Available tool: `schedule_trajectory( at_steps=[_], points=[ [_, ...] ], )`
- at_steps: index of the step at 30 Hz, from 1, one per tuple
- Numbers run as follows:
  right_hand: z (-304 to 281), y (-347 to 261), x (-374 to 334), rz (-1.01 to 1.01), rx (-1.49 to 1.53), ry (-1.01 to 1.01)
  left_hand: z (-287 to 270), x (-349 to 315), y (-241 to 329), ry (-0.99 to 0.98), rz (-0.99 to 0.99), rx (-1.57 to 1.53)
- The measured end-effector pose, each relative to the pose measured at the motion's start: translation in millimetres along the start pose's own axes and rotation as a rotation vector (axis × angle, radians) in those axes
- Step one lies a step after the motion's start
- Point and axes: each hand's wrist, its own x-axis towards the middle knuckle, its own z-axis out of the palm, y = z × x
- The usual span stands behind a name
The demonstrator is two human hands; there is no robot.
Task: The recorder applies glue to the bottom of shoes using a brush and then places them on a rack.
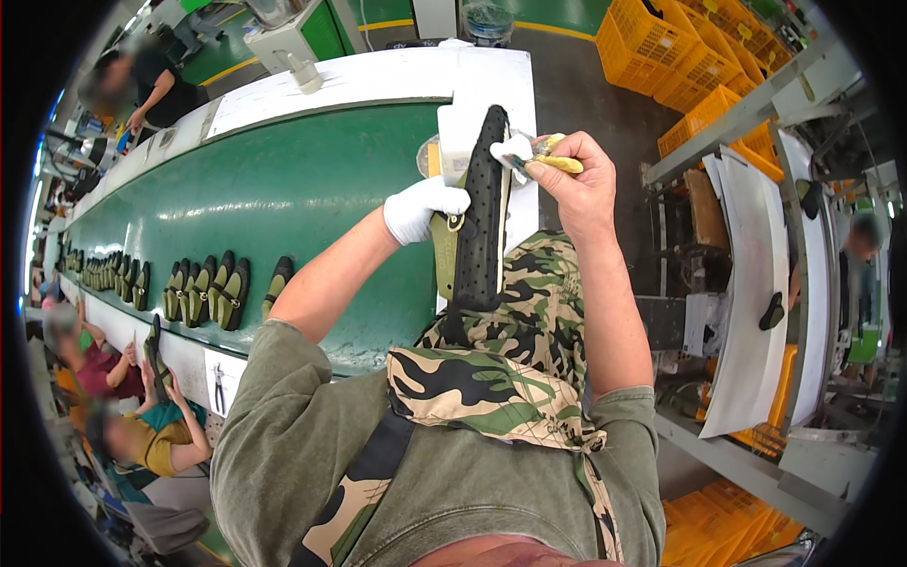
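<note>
My left hand [423, 210], in a white glove, grips an olive-green shoe [444, 255] at its strap and side. The shoe is turned so that its black studded sole [480, 217] faces right, toe end up. In my bare right hand [578, 180] are yellow-handled pliers [559, 161], held between thumb and fingers. At their tip a white wad [515, 148], like cloth or cotton, touches the sole's edge near the toe. My fingers partly hide the pliers' jaws.
A green conveyor belt [312, 180] on my left carries rows of similar shoes [228, 291]. White worktop [487, 80] runs along its far edge. Other people work to the left. Orange crates [647, 42] stand at the far right; a metal rack [746, 302] is at right.
</note>
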Motion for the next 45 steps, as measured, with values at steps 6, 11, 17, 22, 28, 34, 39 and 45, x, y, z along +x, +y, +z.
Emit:
schedule_trajectory(
  at_steps=[6,11,17,22,28,34,39,45],
  points=[
    [-15.0,-1.5,-39.4,0.07,-0.007,-0.019,-6.4,16.1,-8.9,0.15,0.026,-0.116],
    [-38.2,-13.4,-66.0,0.153,-0.08,-0.075,3.3,40.2,-12.6,0.149,0.055,-0.154],
    [-70.9,-15.4,-98.7,0.079,-0.084,0.007,28.9,75.9,-26.8,0.112,-0.039,-0.09],
    [-95.4,-22.0,-127.3,-0.04,-0.161,0.117,52.2,108.2,-39.1,0.062,-0.09,0.02],
    [-141.5,-25.9,-162.8,-0.018,-0.108,0.19,76.2,155.8,-54.5,-0.023,-0.173,0.12],
    [-191.7,-16.9,-170.7,-0.08,0.06,0.322,103.7,210.7,-66.7,-0.032,-0.227,0.157],
    [-239.4,-12.3,-192.7,-0.096,0.133,0.299,133.2,258.6,-57.9,-0.08,-0.302,0.153],
    [-278.6,50.3,-228.9,-0.209,0.502,0.956,201.7,343.4,-15.5,-0.201,-0.138,0.326]
  ],
)
